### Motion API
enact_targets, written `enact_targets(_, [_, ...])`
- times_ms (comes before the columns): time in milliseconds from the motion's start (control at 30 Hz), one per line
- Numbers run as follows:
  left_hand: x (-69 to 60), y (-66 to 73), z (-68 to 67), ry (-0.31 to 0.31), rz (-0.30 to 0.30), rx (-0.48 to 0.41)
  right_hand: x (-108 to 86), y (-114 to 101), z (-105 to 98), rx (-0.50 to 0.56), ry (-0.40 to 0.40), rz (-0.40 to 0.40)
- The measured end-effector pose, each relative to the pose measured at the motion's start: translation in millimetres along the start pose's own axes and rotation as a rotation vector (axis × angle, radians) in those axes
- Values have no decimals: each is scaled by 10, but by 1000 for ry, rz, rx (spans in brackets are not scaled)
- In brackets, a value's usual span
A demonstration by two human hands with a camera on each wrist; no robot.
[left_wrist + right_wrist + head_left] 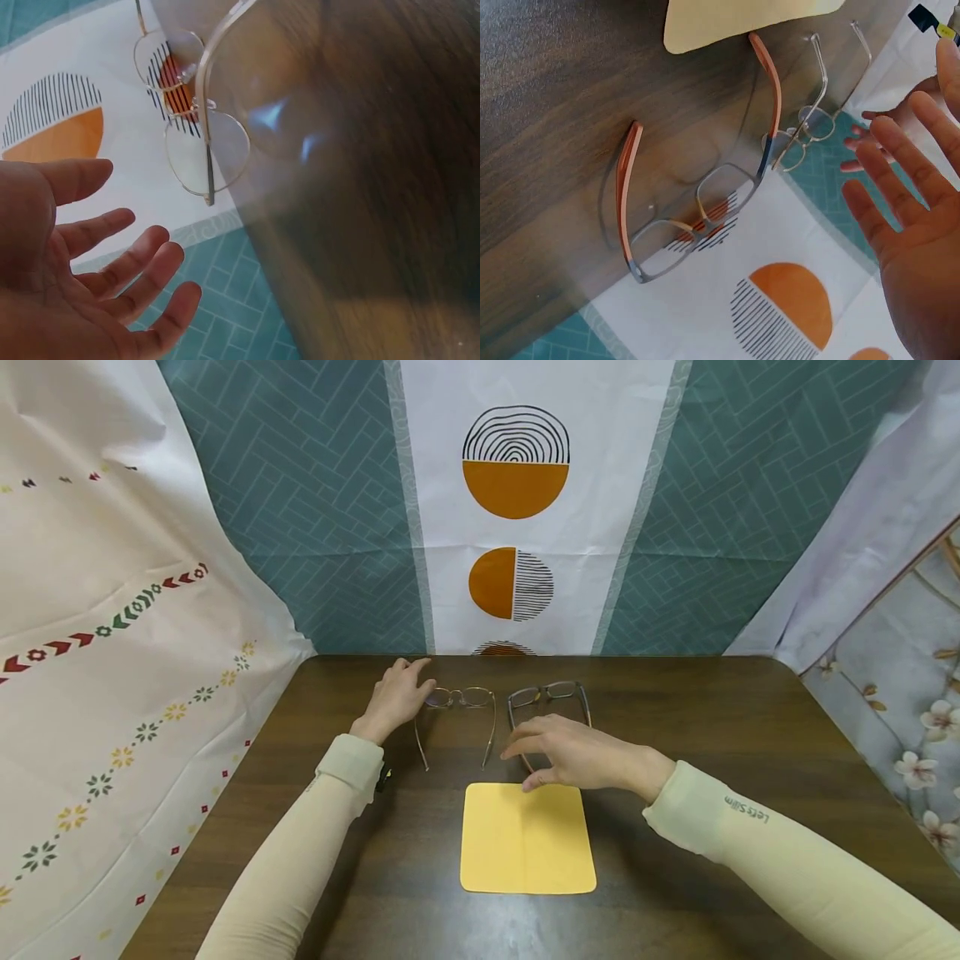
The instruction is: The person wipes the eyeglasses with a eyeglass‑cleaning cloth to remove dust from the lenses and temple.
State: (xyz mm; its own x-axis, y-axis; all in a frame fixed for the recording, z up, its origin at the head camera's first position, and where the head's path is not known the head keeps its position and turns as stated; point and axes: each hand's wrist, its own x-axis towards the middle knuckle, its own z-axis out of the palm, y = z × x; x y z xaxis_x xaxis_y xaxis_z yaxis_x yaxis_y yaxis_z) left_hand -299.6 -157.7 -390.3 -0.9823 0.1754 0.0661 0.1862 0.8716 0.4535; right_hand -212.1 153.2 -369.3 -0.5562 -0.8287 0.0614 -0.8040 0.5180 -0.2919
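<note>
Lying side by side near the far edge of the brown, wood-grained desk [720,793]: two pairs of glasses. Round glasses [474,697], at left, are framed in thin gold-toned wire with clear lenses. Dark glasses [559,690], at right, are built with thicker, rounded-rectangular rims and reddish-brown temple ends. A plain yellow sheet [525,847], its corners rounded, is placed nearer the person. "Let's Slim" can be read in dark print on the right sleeve [731,831]; faint marks on the left sleeve [300,852] cannot be made out. Both lens fronts are set crosswise, long axis left to right, the dark pair slightly skewed; all temples are unfolded and pointed toward the person. Left hand [396,697] is held just beside the round glasses, fingers spread, grip empty. Right hand [581,756] is held over the dark pair's temples and the sheet's far edge, fingers loosely extended, nothing gripped.
</note>
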Motion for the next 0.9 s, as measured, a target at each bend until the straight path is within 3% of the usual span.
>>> enact_targets(667, [-30, -147, 76, -26, -67, -43, -15, -105, 242, -54, -98, -167])
enact_targets(900, [-43, -178, 119, -45, -105, -15, -9, -130, 356, -158, -111, -255])
